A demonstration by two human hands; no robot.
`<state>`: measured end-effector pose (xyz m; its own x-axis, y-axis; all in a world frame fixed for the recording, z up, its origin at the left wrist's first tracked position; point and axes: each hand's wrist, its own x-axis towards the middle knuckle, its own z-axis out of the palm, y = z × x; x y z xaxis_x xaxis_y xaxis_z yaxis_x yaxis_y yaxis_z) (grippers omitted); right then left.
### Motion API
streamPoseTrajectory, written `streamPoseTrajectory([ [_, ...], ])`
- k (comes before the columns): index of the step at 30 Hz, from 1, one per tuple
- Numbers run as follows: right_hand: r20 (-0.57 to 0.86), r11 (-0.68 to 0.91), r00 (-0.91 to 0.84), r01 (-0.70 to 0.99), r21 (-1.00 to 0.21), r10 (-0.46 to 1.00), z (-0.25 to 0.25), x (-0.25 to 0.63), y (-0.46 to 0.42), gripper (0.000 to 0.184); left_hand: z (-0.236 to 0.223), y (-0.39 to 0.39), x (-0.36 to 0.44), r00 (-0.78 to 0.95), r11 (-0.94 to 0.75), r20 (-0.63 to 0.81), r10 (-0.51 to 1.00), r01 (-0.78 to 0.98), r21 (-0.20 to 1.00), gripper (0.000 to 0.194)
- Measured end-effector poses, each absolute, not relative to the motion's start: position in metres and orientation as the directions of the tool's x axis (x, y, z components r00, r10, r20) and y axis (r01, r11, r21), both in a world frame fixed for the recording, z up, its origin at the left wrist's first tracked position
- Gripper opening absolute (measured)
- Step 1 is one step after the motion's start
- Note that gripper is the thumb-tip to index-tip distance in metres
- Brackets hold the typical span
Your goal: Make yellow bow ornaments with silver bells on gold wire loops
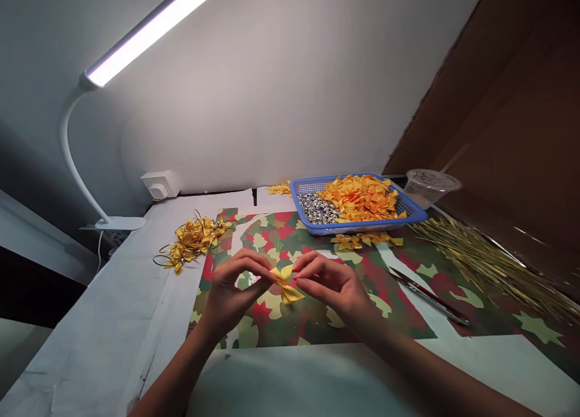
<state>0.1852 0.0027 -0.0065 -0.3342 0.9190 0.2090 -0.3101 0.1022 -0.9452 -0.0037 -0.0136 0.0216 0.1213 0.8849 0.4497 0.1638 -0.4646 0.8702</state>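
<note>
A yellow satin ribbon bow is held in the middle of the view, pinched between my left hand and my right hand. The fingertips of both hands press its two sides, and they hide its centre in part. The bow sits just above a green and red leaf-printed mat. Beyond my hands lies a heap of gold wire-looped bows with small beads, up to the left. A few loose yellow bows lie on the mat in front of a blue plastic basket.
The basket holds orange-yellow bows and silver beads. Gold wire strands spread at right, with long-bladed scissors beside them. A clear plastic cup, a clamp-on lamp and a wall socket stand behind.
</note>
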Motion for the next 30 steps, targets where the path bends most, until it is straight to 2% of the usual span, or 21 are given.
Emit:
streamPoseTrajectory([
  [5, 0.156, 0.018, -0.398, -0.33, -0.944, 0.904, -0.0048, 0.1849, 0.002, 0.018, 0.0243, -0.0158, -0.0015, 0.153, -0.452, 0.427, 0.891, 0.21, 0.867, 0.021],
  [18, 0.064, -0.116, -0.468, -0.347, -0.931, 0.882, -0.0046, 0.1822, 0.0011, 0.022, 0.0252, -0.0147, -0.0016, 0.171, -0.35, 0.314, 0.934, 0.264, 0.899, 0.012],
  [23, 0.057, -0.108, -0.429, -0.351, -0.93, 0.902, -0.0055, 0.1805, 0.0018, 0.021, 0.0238, -0.0151, -0.004, 0.145, -0.298, 0.274, 0.951, 0.185, 0.937, 0.014],
  [27, 0.07, -0.073, -0.381, -0.348, -0.935, 0.922, -0.005, 0.1825, 0.0045, 0.023, 0.0239, -0.0137, -0.0031, 0.135, -0.142, 0.136, 0.981, 0.036, 0.989, 0.01],
  [30, 0.075, -0.056, -0.356, -0.343, -0.938, 0.931, -0.0046, 0.1852, 0.0061, 0.027, 0.0251, -0.0121, -0.0006, 0.119, -0.072, 0.072, 0.99, -0.001, 0.997, 0.009],
])
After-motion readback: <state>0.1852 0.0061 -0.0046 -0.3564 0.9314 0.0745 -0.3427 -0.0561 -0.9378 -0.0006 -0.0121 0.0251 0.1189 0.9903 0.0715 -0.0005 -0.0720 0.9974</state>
